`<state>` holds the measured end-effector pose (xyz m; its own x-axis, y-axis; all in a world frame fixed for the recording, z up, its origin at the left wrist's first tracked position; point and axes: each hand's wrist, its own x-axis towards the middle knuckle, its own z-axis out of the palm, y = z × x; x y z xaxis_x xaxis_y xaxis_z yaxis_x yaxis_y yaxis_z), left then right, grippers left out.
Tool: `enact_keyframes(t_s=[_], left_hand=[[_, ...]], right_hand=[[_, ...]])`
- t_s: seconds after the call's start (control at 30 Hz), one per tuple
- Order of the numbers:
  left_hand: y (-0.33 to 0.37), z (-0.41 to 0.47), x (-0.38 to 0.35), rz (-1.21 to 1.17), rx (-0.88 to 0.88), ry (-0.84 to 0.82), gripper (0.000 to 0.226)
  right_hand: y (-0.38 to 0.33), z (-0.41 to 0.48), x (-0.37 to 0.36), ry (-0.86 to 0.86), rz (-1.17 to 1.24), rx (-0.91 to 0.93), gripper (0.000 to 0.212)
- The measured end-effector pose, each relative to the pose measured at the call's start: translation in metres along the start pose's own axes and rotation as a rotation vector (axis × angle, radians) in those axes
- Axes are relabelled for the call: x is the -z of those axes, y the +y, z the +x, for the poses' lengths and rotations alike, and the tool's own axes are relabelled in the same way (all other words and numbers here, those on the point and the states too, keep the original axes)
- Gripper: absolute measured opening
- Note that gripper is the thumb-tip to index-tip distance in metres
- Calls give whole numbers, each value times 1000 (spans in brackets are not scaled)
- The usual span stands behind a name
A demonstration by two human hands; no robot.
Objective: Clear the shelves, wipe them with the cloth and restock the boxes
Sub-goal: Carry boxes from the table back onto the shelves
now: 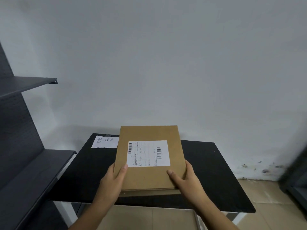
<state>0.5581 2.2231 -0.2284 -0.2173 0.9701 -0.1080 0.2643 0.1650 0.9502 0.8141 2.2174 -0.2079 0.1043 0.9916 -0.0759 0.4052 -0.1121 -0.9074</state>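
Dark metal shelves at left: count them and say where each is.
2. The upper dark metal shelf juts out at left; the lower dark metal shelf sits beside the black table. Others may lie out of frame.

Soft, even, dim light; wide-angle bending and blur at the edges.

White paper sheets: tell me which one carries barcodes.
The printed label stuck on the flat brown cardboard box. The other, a handwritten white sheet, lies on the black table and has no barcodes.
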Motion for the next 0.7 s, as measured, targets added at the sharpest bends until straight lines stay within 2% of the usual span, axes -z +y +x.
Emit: enact_keyframes(t_s=[0.23, 0.7], left_hand=[[-9, 107, 4, 30, 17, -40, 50], [-34, 269, -24, 99, 102, -115, 57]], right_hand=[[-4, 95, -38, -9, 6, -49, 86], [22, 253, -81, -39, -17, -151, 89]])
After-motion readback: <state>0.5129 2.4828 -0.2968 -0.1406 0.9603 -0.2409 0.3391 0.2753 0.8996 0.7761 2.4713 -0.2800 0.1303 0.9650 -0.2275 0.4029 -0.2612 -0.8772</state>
